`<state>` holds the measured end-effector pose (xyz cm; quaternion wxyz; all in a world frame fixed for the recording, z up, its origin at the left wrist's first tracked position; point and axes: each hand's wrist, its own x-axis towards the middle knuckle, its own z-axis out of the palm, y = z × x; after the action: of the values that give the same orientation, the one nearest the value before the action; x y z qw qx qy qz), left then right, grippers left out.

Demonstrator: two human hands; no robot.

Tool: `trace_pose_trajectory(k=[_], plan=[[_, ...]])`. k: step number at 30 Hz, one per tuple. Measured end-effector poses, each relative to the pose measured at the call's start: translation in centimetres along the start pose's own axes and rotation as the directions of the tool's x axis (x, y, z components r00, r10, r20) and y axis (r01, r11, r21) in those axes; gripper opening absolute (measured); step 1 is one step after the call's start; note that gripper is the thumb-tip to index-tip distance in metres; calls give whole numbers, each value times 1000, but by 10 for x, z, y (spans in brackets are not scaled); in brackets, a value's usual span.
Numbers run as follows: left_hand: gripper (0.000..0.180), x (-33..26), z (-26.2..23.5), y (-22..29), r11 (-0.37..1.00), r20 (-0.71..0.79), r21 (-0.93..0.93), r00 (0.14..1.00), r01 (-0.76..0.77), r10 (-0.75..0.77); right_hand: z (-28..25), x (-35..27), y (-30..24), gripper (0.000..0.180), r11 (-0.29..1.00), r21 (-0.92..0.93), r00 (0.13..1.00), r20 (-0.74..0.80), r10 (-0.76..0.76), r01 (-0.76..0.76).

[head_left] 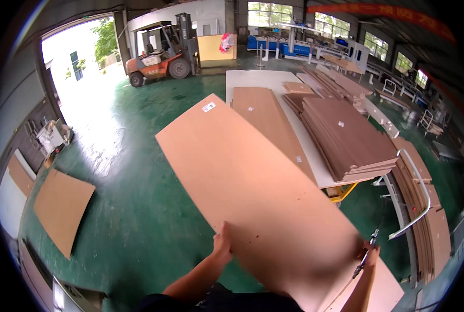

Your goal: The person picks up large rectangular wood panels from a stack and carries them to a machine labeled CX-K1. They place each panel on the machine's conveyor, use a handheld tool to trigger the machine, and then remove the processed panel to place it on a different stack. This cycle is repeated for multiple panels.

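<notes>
I hold a long, light brown wooden panel (242, 171) flat in front of me, its far end pointing away over the green floor. My left hand (222, 243) grips the panel's near left edge. My right hand (370, 255) grips its near right edge, with a thin cord hanging beside the wrist. A small white label sits near the panel's far end. The panel's near end is blurred.
A white pallet board (273, 78) carries stacks of brown panels (346, 140) to the right. More panels lie on a roller frame (419, 208) at far right. An orange forklift (161, 54) stands at the back. A loose brown board (60, 208) lies on the floor at left.
</notes>
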<state>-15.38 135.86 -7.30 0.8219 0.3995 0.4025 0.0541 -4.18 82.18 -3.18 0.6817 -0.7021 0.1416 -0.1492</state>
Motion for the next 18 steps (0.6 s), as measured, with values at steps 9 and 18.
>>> trace_pose_trajectory(k=[9, 18], plan=[[64, 195, -6, 213, 969, 170, 120, 957, 217, -235, 203, -65, -37, 25, 993, -103, 983, -179, 40, -59], [55, 390, 40, 303, 947, 229, 252, 938, 201, -260, 355, -60, -31, 29, 963, -156, 939, -302, 166, -220]])
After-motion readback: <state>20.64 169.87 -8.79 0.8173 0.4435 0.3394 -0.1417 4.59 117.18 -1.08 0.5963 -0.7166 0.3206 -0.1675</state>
